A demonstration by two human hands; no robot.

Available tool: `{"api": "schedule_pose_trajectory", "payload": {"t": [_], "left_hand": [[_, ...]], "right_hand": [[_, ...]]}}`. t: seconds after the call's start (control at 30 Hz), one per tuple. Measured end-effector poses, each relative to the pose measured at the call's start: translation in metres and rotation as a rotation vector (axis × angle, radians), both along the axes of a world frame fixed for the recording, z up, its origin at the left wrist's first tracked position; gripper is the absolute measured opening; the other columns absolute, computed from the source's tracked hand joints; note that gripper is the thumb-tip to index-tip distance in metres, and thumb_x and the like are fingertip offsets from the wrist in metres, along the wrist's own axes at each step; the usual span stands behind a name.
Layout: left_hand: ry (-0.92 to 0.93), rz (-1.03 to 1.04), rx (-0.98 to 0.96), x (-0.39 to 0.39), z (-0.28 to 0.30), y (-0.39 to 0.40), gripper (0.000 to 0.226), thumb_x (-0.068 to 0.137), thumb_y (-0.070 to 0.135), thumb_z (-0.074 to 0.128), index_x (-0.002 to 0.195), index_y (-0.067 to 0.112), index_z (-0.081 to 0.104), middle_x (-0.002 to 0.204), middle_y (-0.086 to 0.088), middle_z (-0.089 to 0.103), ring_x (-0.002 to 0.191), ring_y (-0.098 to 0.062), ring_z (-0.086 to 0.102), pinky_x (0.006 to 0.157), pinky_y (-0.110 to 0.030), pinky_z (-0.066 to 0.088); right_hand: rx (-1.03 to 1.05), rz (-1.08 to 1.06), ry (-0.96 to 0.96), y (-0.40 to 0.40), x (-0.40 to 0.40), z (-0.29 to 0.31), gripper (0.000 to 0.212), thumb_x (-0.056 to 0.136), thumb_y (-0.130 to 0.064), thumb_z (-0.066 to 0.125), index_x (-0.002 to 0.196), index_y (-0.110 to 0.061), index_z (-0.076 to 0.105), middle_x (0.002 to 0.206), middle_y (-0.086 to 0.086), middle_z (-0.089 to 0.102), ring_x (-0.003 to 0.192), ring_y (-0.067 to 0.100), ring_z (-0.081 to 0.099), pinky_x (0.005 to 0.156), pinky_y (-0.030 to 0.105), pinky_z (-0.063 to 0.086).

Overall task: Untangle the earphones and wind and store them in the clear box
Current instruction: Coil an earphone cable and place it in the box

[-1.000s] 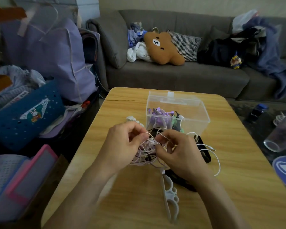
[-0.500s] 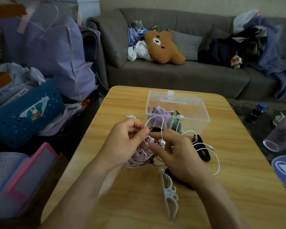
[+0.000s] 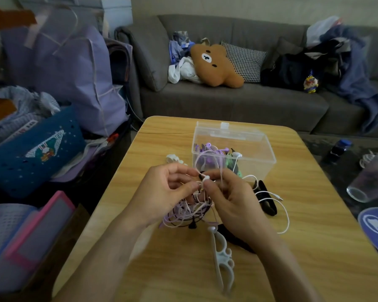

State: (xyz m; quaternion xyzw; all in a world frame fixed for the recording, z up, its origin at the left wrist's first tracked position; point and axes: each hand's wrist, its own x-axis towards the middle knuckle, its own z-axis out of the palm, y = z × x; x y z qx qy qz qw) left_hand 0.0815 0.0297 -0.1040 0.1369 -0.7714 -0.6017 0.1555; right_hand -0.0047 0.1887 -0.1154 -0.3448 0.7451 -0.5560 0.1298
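Both forearms were bare to the frame's lower edge, no sleeve showing. The left hand [image 3: 164, 192] at nine o'clock and the right hand [image 3: 234, 201] at three o'clock wore nothing.

- The one camera sits on my head, looking forward and down.
- My hands, left [image 3: 162, 192] and right [image 3: 234, 199], sit close under it at mid-frame, forearms entering from the bottom edge.
- The table [image 3: 314, 247] fills the lower half; the sofa [image 3: 227, 101] lies farther off across the top.
- The wide lens bends the edges.
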Motion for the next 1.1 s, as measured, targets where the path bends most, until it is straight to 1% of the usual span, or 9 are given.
{"api": "schedule_pose_trajectory", "payload": {"t": [0.1,0.23,0.33,0.43,0.63,0.8,0.93,1.03,1.1], "left_hand": [[-0.025,-0.023,-0.028,0.000,0.001,0.001,0.023,0.085,0.024,0.076,0.106,0.017,0.073,0.088,-0.003,0.076,0.075,-0.022,0.073,0.069,-0.036,0.061],[-0.113,-0.113,-0.171,0.002,0.002,0.002,0.021,0.082,0.030,0.080,0.101,0.024,0.077,0.089,0.003,0.077,0.083,-0.018,0.073,0.077,-0.041,0.061],[-0.148,0.011,-0.361,0.004,0.002,-0.009,0.008,0.084,0.028,0.078,0.092,0.028,0.078,0.081,0.014,0.075,0.077,-0.004,0.070,0.071,-0.034,0.059],[-0.074,0.179,-0.435,0.006,0.004,-0.026,0.002,0.086,0.029,0.076,0.084,0.029,0.076,0.075,0.014,0.072,0.071,-0.014,0.068,0.067,-0.041,0.057],[-0.021,0.498,-0.546,0.007,-0.005,-0.048,0.007,0.088,0.020,0.072,0.089,0.014,0.071,0.090,-0.001,0.068,0.082,-0.017,0.064,0.075,-0.034,0.051],[-0.121,0.579,-0.558,0.005,-0.009,-0.048,0.021,0.087,0.015,0.069,0.107,0.011,0.065,0.110,-0.008,0.062,0.102,-0.023,0.059,0.083,-0.030,0.040],[-0.067,0.536,-0.489,0.004,-0.004,-0.032,0.041,0.086,0.015,0.070,0.124,0.012,0.056,0.124,-0.006,0.059,0.115,-0.020,0.055,0.090,-0.026,0.040],[0.263,0.598,-0.666,0.008,0.013,-0.001,0.039,0.086,0.010,0.064,0.124,0.005,0.056,0.123,-0.011,0.056,0.119,-0.021,0.051,0.096,-0.015,0.035],[0.419,0.402,-0.636,0.010,0.020,0.028,0.044,0.083,0.009,0.063,0.126,0.005,0.056,0.127,-0.006,0.056,0.121,-0.013,0.052,0.100,-0.013,0.036]], "right_hand": [[-0.055,-0.067,-0.010,0.001,0.000,0.002,0.008,0.099,-0.030,0.059,0.103,-0.024,0.061,0.073,-0.006,0.072,0.059,0.003,0.065,0.052,0.018,0.046],[-0.040,-0.148,0.081,0.007,-0.011,0.005,0.003,0.098,-0.033,0.061,0.097,-0.031,0.062,0.081,-0.016,0.068,0.066,0.008,0.060,0.056,0.019,0.046],[-0.115,-0.220,0.061,0.018,-0.023,0.013,0.002,0.098,-0.024,0.060,0.099,-0.023,0.062,0.078,-0.012,0.065,0.063,0.001,0.055,0.058,0.015,0.044],[-0.128,-0.374,0.016,0.033,-0.035,0.022,0.009,0.098,-0.027,0.059,0.105,-0.021,0.060,0.092,-0.002,0.066,0.072,0.007,0.060,0.061,0.019,0.046],[0.404,-0.444,0.147,0.065,-0.053,0.032,0.009,0.099,-0.029,0.059,0.107,-0.025,0.057,0.092,-0.006,0.060,0.071,0.008,0.055,0.055,0.018,0.037],[0.812,-0.392,0.292,0.085,-0.066,0.019,0.018,0.098,-0.028,0.060,0.111,-0.016,0.066,0.090,-0.007,0.062,0.084,0.016,0.058,0.069,0.027,0.041],[0.531,-0.345,0.151,0.084,-0.058,0.034,0.006,0.096,-0.028,0.063,0.101,-0.024,0.064,0.083,-0.005,0.064,0.071,0.014,0.060,0.056,0.021,0.040],[0.234,-0.112,-0.095,0.079,-0.044,0.048,0.014,0.087,-0.029,0.067,0.098,-0.021,0.067,0.083,0.004,0.070,0.073,0.016,0.065,0.062,0.020,0.049],[0.077,0.058,-0.199,0.076,-0.037,0.050,0.025,0.080,-0.032,0.067,0.098,-0.014,0.069,0.080,0.006,0.068,0.068,0.018,0.060,0.060,0.023,0.048]]}}
